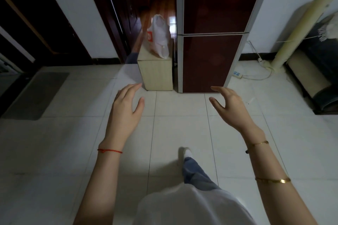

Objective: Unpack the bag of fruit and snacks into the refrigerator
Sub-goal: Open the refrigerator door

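Beyond my empty, loose-fingered left hand point(126, 104) and right hand point(226, 106), the bag point(159, 36) waits beside the closed refrigerator point(212, 42); I'm approaching, next reaching the bag.

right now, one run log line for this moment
phase: approach | left hand: open | right hand: open | white plastic bag: on cabinet | refrigerator: closed
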The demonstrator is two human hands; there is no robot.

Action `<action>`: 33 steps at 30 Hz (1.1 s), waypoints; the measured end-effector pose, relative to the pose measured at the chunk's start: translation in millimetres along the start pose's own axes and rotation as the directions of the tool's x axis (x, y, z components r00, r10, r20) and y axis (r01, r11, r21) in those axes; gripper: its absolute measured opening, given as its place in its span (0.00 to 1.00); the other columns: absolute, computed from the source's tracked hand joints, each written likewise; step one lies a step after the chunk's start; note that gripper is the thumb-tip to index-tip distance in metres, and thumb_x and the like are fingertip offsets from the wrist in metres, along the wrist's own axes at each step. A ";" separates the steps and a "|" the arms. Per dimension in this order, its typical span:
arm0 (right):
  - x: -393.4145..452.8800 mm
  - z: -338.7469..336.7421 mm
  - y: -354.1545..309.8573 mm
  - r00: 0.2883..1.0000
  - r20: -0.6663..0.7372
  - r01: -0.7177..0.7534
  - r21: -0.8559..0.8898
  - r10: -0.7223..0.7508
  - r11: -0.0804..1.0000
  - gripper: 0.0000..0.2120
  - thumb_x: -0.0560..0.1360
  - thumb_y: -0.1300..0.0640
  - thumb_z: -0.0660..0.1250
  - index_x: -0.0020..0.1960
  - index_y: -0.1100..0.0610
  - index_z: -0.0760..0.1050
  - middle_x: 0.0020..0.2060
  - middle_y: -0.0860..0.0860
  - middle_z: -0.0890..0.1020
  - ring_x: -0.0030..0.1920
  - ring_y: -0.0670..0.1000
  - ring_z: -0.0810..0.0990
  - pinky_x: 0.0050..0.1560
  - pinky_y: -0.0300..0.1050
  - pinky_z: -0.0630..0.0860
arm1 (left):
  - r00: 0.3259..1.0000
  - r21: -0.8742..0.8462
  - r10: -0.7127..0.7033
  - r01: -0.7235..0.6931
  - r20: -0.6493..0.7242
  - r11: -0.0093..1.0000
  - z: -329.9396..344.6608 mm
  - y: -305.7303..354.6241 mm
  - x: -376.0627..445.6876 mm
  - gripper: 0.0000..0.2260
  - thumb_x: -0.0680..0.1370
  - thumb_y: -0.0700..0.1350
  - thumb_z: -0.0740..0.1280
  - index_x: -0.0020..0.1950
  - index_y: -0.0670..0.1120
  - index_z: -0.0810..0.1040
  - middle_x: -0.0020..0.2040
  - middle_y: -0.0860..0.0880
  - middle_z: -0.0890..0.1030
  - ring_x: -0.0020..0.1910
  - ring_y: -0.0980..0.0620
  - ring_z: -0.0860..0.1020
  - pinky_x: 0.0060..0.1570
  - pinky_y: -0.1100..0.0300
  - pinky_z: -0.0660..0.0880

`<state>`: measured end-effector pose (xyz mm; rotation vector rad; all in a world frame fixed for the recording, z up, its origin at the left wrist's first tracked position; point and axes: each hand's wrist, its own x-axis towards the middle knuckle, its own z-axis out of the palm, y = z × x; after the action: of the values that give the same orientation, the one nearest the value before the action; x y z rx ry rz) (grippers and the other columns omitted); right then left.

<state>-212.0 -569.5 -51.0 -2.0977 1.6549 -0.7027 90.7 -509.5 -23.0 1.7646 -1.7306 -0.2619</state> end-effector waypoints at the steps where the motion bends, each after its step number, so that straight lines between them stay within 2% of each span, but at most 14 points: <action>1: 17.3 2.0 3.7 1.000 0.002 0.002 0.006 -0.002 1.000 0.20 0.80 0.51 0.64 0.69 0.56 0.71 0.64 0.53 0.77 0.67 0.53 0.73 0.66 0.43 0.66 | 1.000 0.001 -0.001 0.001 -0.004 1.000 5.7 -2.4 16.3 0.19 0.81 0.43 0.63 0.73 0.46 0.71 0.70 0.47 0.73 0.70 0.50 0.70 0.68 0.61 0.64; 7: 137.5 -2.1 23.2 0.999 -0.004 0.045 0.014 -0.045 0.999 0.20 0.79 0.51 0.64 0.69 0.57 0.72 0.64 0.53 0.78 0.66 0.54 0.74 0.66 0.51 0.72 | 0.999 -0.002 -0.006 0.006 -0.043 1.000 32.6 -4.1 123.7 0.18 0.81 0.43 0.64 0.72 0.45 0.72 0.69 0.49 0.74 0.69 0.51 0.71 0.65 0.65 0.64; 16: 287.7 -4.9 29.6 0.993 0.015 0.119 0.012 -0.119 0.993 0.20 0.79 0.51 0.64 0.70 0.56 0.71 0.64 0.52 0.77 0.67 0.52 0.72 0.64 0.37 0.63 | 0.996 -0.010 -0.065 0.064 -0.060 0.998 55.9 -18.9 241.9 0.19 0.82 0.44 0.63 0.73 0.48 0.69 0.70 0.51 0.72 0.69 0.53 0.69 0.66 0.61 0.66; 20: 339.6 9.9 35.4 0.991 0.036 0.126 0.015 -0.127 0.992 0.20 0.79 0.52 0.64 0.69 0.57 0.72 0.64 0.53 0.78 0.66 0.53 0.73 0.64 0.37 0.64 | 0.994 -0.002 -0.087 0.088 -0.063 0.996 67.6 -40.1 290.1 0.20 0.81 0.44 0.63 0.73 0.46 0.69 0.70 0.49 0.73 0.69 0.51 0.70 0.66 0.60 0.65; 29: 465.3 49.2 34.0 0.995 0.025 0.097 0.010 -0.097 0.995 0.20 0.79 0.52 0.64 0.69 0.58 0.71 0.64 0.54 0.77 0.66 0.53 0.73 0.64 0.41 0.66 | 0.998 -0.029 -0.024 0.023 -0.051 0.999 95.5 -96.9 427.5 0.19 0.81 0.43 0.65 0.72 0.46 0.72 0.68 0.48 0.75 0.67 0.51 0.72 0.66 0.61 0.67; 33: 517.5 63.8 24.7 0.996 0.016 0.084 0.006 -0.084 0.996 0.20 0.79 0.53 0.65 0.69 0.58 0.72 0.63 0.54 0.78 0.65 0.54 0.74 0.63 0.41 0.67 | 1.000 -0.019 0.011 -0.011 -0.006 1.000 99.6 -121.7 491.7 0.20 0.81 0.44 0.64 0.73 0.45 0.71 0.71 0.47 0.73 0.70 0.50 0.70 0.68 0.59 0.66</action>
<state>-98.7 -1078.9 -38.4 -2.1745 1.5618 -0.7131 189.7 -1016.1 -25.7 1.7402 -1.7279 -0.2666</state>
